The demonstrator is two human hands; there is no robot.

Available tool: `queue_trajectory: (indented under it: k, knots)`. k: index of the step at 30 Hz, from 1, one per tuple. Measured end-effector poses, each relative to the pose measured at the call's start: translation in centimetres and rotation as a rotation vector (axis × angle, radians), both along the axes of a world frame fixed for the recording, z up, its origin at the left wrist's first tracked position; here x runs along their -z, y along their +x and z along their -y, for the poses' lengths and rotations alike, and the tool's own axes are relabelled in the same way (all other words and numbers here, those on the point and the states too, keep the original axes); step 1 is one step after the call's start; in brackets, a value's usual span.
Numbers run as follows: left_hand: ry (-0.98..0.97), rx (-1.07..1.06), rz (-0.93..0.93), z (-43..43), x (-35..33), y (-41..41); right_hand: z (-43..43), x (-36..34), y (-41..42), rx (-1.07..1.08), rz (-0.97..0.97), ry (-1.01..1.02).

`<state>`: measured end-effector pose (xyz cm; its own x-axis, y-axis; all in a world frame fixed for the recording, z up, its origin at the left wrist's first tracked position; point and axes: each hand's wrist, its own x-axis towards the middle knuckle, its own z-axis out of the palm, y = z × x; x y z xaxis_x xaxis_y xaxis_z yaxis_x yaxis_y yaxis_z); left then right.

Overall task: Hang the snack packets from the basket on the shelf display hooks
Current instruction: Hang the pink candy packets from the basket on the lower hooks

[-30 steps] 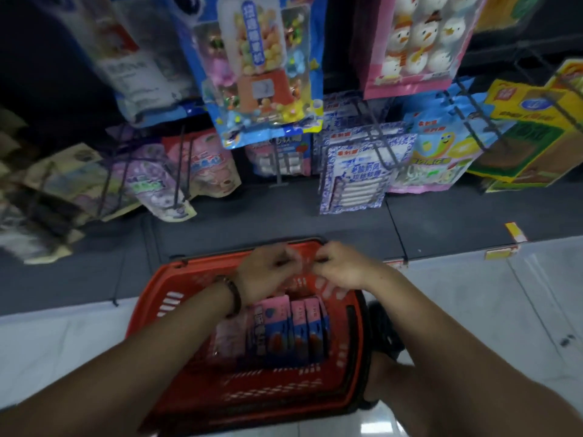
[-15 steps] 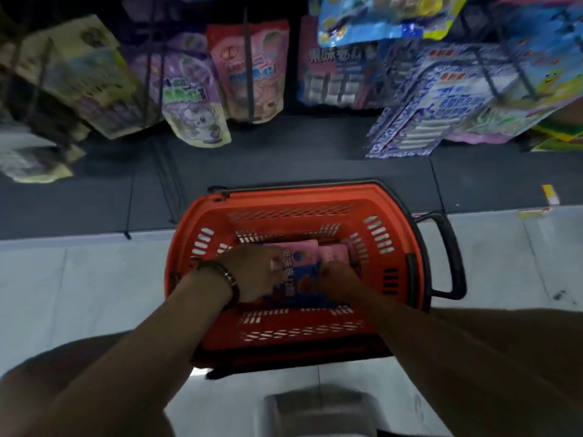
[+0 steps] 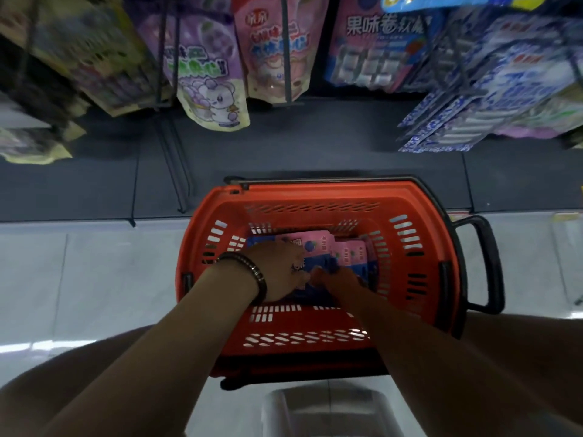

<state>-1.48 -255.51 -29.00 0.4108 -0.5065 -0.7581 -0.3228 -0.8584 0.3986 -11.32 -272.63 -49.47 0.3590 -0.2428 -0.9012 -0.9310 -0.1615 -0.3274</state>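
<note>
Both hands are low in the basket: my left hand and right hand touch, fingers curled on the snack packets. The orange walls close in on all sides, and the only free way is straight up through the open top. One black handle bar lies along the far rim and a second handle sticks out right. Past the rim, the dark shelf base is bare. Above it hanging stock crowds the space: purple packet, pink packet, blue-white packets. A hook rod juts toward me in front of the pink packet. The gaps between the rows are narrow. The floor tiles left of the basket are open.
</note>
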Motion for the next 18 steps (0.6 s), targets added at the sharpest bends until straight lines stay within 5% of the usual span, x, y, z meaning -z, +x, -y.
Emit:
queue_trajectory:
  k: [10, 18]
  knots:
    - [0.08, 0.031, 0.063, -0.4, -2.6, -0.4, 0.8, -6.1, 1.3, -0.15, 0.331, 0.158]
    - [-0.135, -0.379, 0.244, -3.8, 0.0, -2.9, 6.5, -18.6, 1.4, -0.438, 0.518, 0.308]
